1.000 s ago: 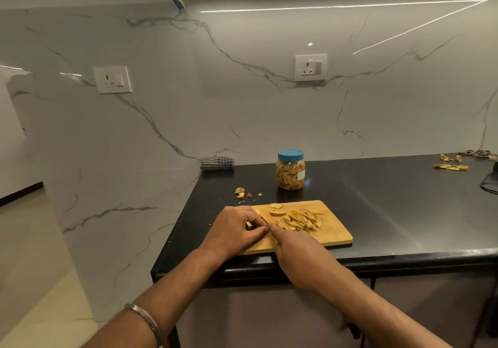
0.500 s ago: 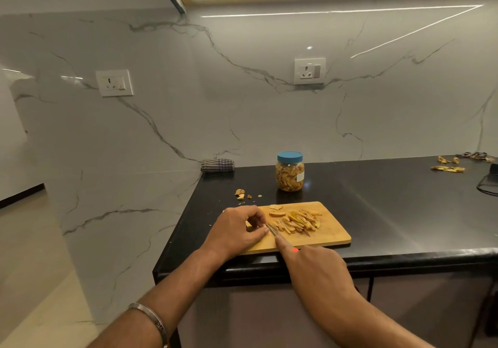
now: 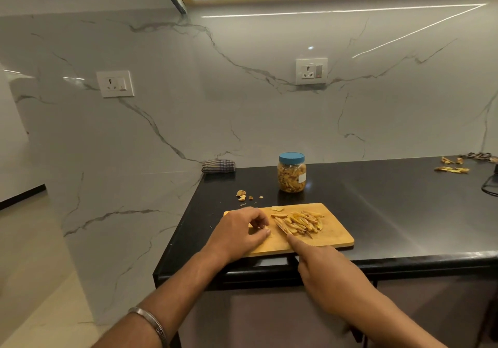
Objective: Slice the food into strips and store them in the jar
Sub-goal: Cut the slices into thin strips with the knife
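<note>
right now the strips (image 3: 303, 222) lie heaped mid cutting board (image 3: 334, 236), just right of the knife (image 3: 283, 228), running toward the jar (image 3: 291, 172). right hand (image 3: 331, 275) grips the knife; left hand (image 3: 238, 230), curled, seems to pinch a small piece.

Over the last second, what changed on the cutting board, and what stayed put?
The right hand drew back from the left hand, uncovering the knife, whose blade now lies against the strips. The left hand opened slightly but remains on the cutting board. The jar remains closed and unmoved.
</note>
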